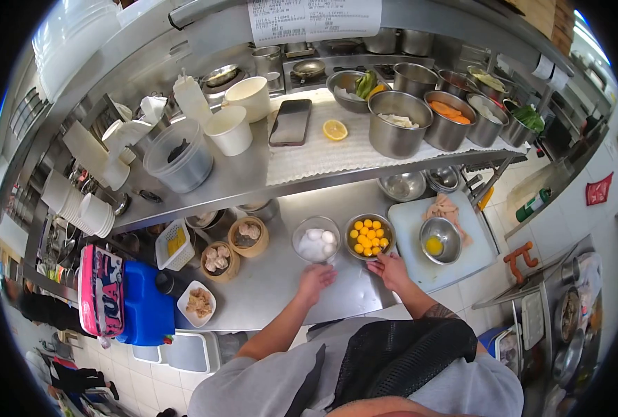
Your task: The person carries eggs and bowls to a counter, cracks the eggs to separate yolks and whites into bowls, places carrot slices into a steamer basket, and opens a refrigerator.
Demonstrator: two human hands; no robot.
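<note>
A clear bowl of white eggs sits on the steel counter. My left hand is just below its near rim, fingers stretched out and holding nothing. To its right stands a metal bowl of yellow egg yolks. My right hand is at that bowl's near rim, with thumb and fingers pinched on the edge. On a white cutting board rests a smaller metal bowl with a yellow yolk in it. Beside that bowl lies a crumpled pinkish cloth or raw meat, which I cannot identify.
Two bamboo steamers with dumplings and a white dish stand left, near a blue container. The overhead shelf holds a phone, a halved lemon, plastic tubs and several steel pots. People are at the far left.
</note>
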